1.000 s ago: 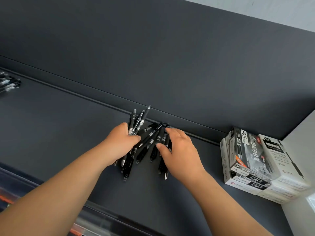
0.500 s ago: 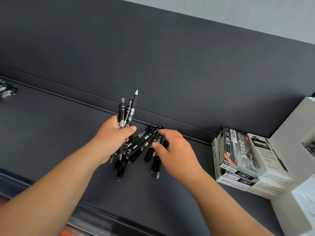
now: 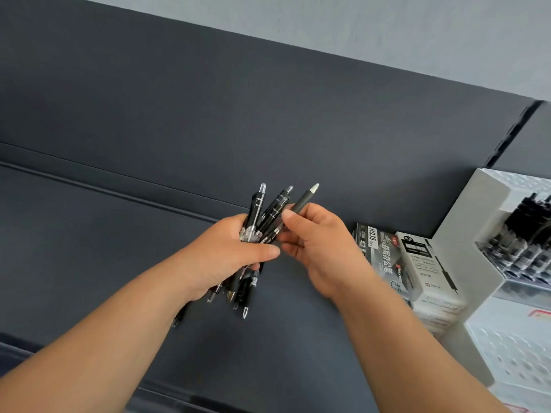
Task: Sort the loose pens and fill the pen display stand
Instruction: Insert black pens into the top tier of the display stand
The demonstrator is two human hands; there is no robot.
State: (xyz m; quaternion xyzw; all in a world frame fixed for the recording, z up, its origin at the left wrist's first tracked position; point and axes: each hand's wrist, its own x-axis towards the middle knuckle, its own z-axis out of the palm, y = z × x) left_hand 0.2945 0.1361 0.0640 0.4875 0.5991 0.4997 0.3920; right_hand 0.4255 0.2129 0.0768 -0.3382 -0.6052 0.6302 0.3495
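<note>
- Above dark grey shelf (image 3: 89,248): left hand (image 3: 222,254) grips a bundle of black click pens (image 3: 258,210), fingers (image 3: 262,251) curled round it. Half a second ago most of these lay heaped on the shelf.
- Right hand (image 3: 319,248), earlier over the heap, now pinches one matte black pen with a silver tip (image 3: 304,199), touching the bundle's top.
- White pen display stand (image 3: 465,228), partly filled, now shows more fully at right, with printed pen boxes (image 3: 417,263) beside it.

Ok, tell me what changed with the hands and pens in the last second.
The left hand closed round the bundle of pens and lifted it off the shelf. The right hand left the pile and now pinches one matte pen at the bundle's right edge. The pen boxes stayed put at the right.
</note>
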